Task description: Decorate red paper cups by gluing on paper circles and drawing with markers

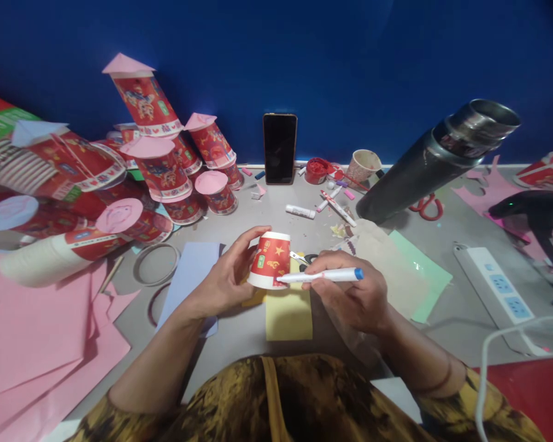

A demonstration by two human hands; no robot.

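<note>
The left hand (225,279) grips an upside-down red-and-white paper cup (270,261) above the yellow paper sheet (289,319), while the right hand (354,291) pinches a white marker with a blue end (336,274), its tip at the cup's white rim band. This looks like the decorating step; a clean stroke calls for a steady cup and light pressure.
</note>
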